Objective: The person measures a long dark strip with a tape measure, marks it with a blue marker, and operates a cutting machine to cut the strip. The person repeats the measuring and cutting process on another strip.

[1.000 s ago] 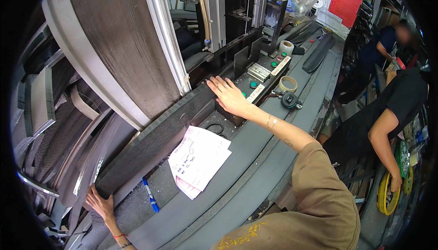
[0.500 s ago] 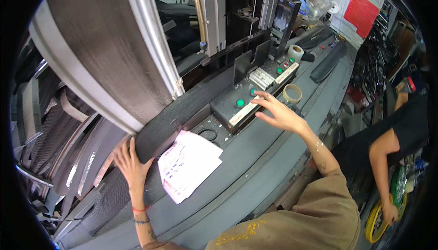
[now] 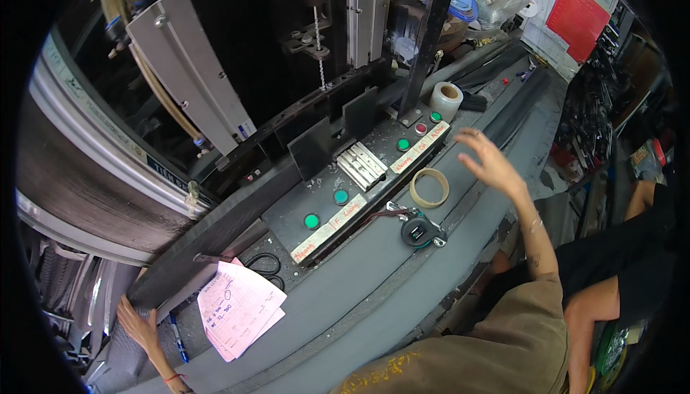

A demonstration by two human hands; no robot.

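Note:
My left hand [image 3: 140, 328] lies with straight fingers and the thumb apart at the near end of a long dark strip [image 3: 223, 211], touching it. The strip stands along the machine's front. My right hand [image 3: 492, 166] hovers with spread fingers, holding nothing, beyond a tan tape roll [image 3: 415, 191]. Left of it is a black control box [image 3: 291, 214] with green buttons [image 3: 311, 221], a red button [image 3: 420, 128] and a ribbed metal block [image 3: 361, 166]. Pink written sheets [image 3: 241, 311] and a blue pen [image 3: 179, 338] lie near my left hand.
A drill bit [image 3: 317, 31] hangs behind the box. A tape measure [image 3: 418, 230], black looped handles [image 3: 267, 264] and a clear film roll [image 3: 447, 101] rest on the grey bench [image 3: 345, 290]. Another person's leg [image 3: 595, 322] is at the right.
My right hand has moved from over the control box to the right, past the tape roll. The view has shifted, and the tape measure and pen now show. My left hand stays by the strip.

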